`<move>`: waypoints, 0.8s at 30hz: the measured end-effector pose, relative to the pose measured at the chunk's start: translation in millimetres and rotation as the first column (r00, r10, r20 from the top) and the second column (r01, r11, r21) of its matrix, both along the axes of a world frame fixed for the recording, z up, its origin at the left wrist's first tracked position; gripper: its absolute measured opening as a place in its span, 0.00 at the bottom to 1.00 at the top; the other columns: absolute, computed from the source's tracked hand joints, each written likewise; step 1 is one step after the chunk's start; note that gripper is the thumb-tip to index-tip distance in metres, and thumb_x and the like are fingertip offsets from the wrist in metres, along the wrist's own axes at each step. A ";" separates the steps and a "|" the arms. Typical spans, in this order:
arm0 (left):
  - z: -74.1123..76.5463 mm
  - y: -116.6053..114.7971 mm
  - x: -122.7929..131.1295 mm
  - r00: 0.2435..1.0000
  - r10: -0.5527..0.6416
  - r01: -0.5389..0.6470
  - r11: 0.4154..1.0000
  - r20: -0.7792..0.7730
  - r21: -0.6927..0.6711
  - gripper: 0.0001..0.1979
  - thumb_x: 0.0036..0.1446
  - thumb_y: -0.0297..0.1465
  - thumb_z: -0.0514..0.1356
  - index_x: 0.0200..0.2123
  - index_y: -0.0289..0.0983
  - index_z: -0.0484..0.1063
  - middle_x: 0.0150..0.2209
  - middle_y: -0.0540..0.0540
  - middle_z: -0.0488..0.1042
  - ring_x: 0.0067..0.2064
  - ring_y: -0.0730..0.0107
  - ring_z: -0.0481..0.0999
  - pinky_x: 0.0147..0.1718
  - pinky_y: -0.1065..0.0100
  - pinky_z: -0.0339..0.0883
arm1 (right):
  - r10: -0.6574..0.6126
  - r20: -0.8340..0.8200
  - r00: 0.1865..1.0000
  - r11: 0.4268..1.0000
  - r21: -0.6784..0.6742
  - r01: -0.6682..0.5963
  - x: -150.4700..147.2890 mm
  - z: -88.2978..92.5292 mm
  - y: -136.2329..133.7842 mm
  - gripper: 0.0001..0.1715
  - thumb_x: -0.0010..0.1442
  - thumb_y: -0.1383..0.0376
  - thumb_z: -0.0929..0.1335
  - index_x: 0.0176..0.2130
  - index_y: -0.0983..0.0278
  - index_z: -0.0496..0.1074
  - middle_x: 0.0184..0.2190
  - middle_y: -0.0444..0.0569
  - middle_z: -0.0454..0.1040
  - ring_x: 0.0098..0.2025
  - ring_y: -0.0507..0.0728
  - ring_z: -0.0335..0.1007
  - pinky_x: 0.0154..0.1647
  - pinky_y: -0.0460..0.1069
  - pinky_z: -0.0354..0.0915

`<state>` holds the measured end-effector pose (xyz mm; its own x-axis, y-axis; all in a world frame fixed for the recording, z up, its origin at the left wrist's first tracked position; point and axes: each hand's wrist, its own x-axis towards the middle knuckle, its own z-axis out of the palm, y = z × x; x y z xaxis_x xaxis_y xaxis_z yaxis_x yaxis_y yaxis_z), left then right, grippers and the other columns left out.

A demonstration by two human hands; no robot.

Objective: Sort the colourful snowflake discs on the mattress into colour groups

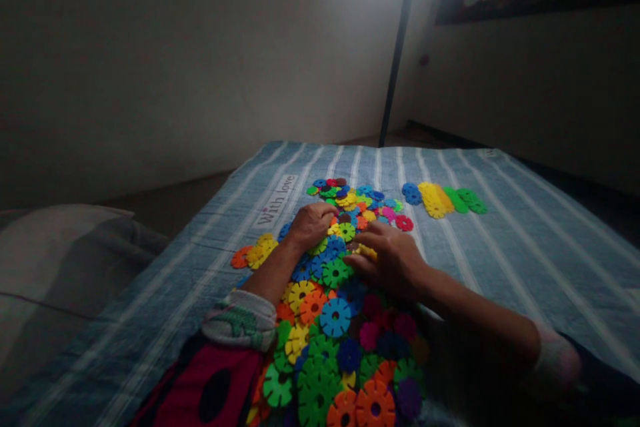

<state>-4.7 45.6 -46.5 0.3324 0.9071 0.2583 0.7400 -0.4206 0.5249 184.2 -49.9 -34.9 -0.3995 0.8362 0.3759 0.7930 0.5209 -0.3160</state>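
Observation:
A long heap of colourful notched plastic discs runs away from me over the cloth, with a green disc (337,272) and a light blue disc (335,316) near its middle. My left hand (314,223) rests over the heap's left side, fingers curled inward; whatever they hold is hidden. On the opposite side, my right hand (393,253) is bent round a yellow notched disc (365,251), which shows between thumb and fingers. Just beyond both hands lie more loose discs, among them a red disc (404,223).
At the back right sit sorted groups: blue discs (412,193), a yellow row (432,200) and green discs (470,201). Yellow discs (262,251) and an orange disc (243,257) lie left of my left forearm. Striped blue cloth (500,267) covers the surface; a dark pole (397,67) stands behind.

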 end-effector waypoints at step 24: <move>2.8 4.4 -1.2 1.000 0.016 -0.016 1.000 -0.002 0.010 0.19 0.52 0.34 0.50 0.37 0.38 0.80 0.42 0.45 0.81 0.45 0.62 0.78 0.49 0.65 0.70 | 0.035 -0.237 0.971 0.979 -0.188 -0.081 -23.1 9.1 -11.3 0.07 0.51 0.67 0.73 0.30 0.64 0.71 0.34 0.47 0.70 0.37 0.55 0.65 0.37 0.49 0.59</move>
